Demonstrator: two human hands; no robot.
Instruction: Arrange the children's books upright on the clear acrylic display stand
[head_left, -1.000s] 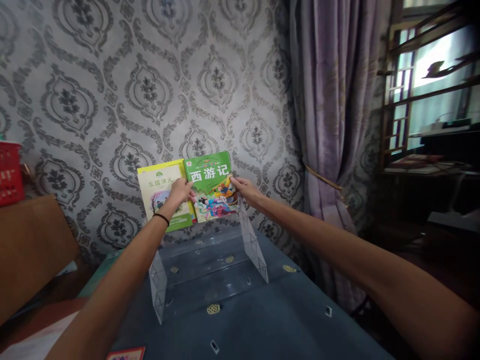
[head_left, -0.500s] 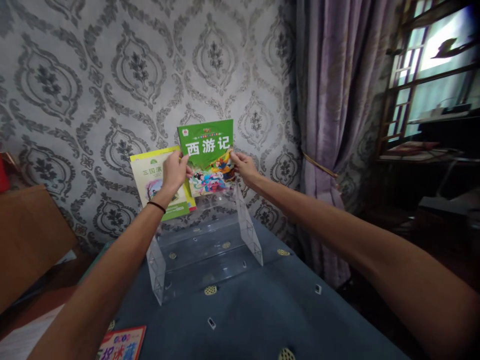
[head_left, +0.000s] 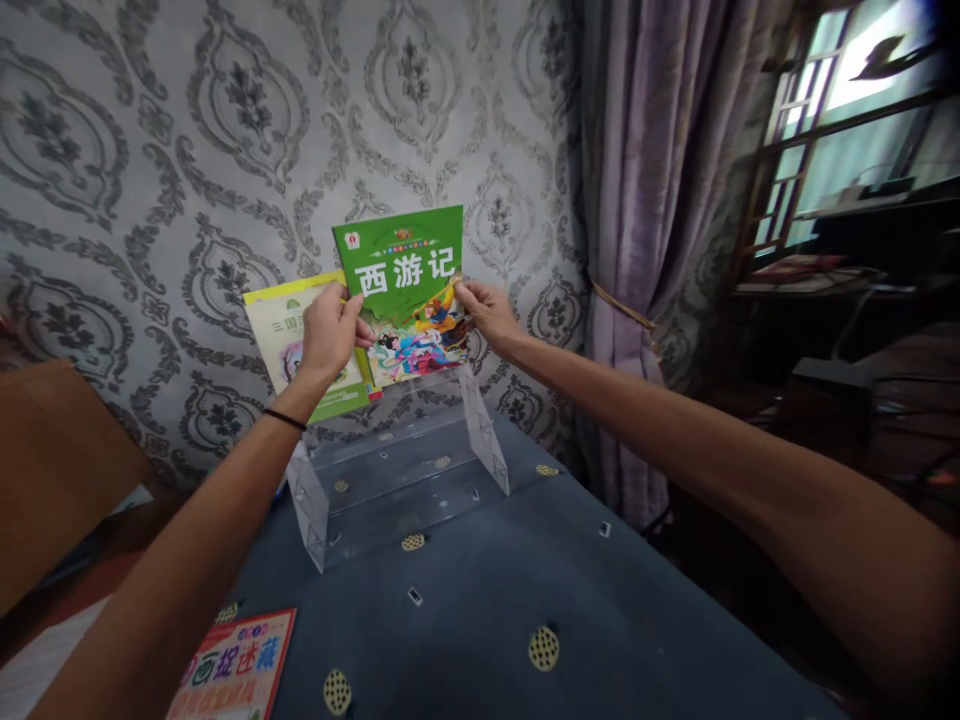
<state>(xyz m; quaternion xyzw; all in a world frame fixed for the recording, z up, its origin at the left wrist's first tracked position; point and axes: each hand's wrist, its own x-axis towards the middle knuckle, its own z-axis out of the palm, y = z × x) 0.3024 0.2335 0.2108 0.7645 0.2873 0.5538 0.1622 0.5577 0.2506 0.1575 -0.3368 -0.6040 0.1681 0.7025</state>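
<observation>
A green picture book (head_left: 405, 240) with white Chinese characters and colourful figures on its cover is held between my two hands. My left hand (head_left: 331, 328) pinches its left edge, and my right hand (head_left: 486, 308) pinches its right edge. Behind my left hand, a pale yellow-green book (head_left: 271, 330) leans upright, partly hidden by that hand and overlapped by the green book. Both books are at the top rear of a clear plastic tiered rack (head_left: 486, 432), whose lower tiers show the cloth through them.
The rack stands on a dark blue patterned tablecloth (head_left: 480, 580). A red-edged book (head_left: 247, 660) lies flat at the front left, near a cardboard box (head_left: 67, 470). Patterned wallpaper rises behind; a purple curtain (head_left: 637, 250) hangs at the right.
The view has shifted slightly, bringing more of the red-edged book into sight. The green book looks a little larger and nearer; both hands keep their hold on it.
</observation>
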